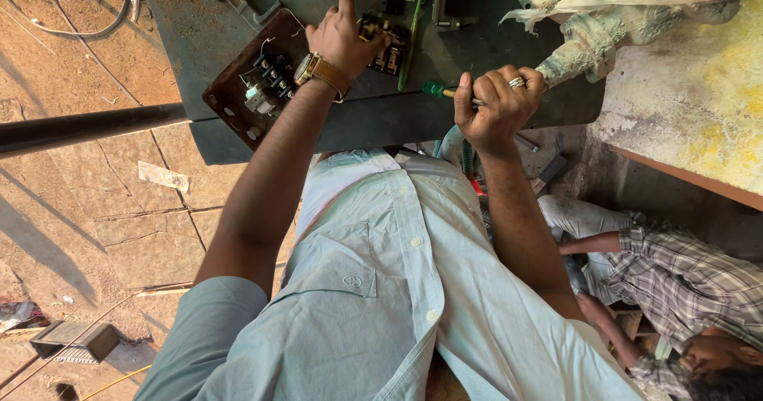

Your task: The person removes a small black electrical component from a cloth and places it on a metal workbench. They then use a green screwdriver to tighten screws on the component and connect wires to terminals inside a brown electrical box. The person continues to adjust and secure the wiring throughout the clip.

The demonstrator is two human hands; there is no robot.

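My left hand, with a brown-strapped watch on the wrist, rests its fingers on a small black electrical part with brass terminals on the dark workbench. Just left of it lies a brown board carrying small switches and wires. My right hand, a ring on one finger, is closed in a fist around a green-handled screwdriver at the bench's near edge. The handle's end points left and its tip is hidden in the fist.
A corroded greenish pipe fitting wrapped in pale cloth sits right of my right hand, beside a yellow-stained slab. Another person in a plaid shirt crouches low at the right. A black pipe crosses the stone floor at left.
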